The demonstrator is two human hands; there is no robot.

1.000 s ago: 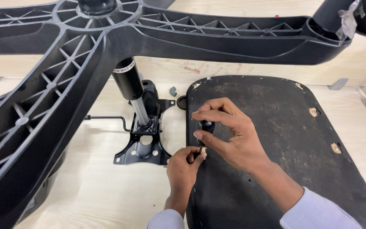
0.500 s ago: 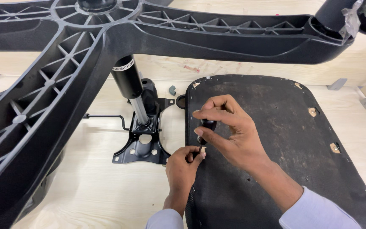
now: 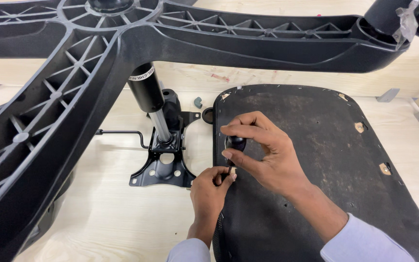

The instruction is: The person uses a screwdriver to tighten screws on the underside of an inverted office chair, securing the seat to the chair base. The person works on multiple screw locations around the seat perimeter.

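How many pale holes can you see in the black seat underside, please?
3 show on the seat underside: near the top right corner, right edge, lower right. The hands may hide more.

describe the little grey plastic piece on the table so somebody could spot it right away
Start at the big black seat pad lying flat on the pale wooden table. Just off its upper left corner lies a small grey plastic piece, the only grey thing among black parts.

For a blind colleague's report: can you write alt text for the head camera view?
Two hands meet at the left edge of a black chair seat underside: the right hand pinches a small black knob, the left hand steadies something beneath. A star-shaped chair base looms above.
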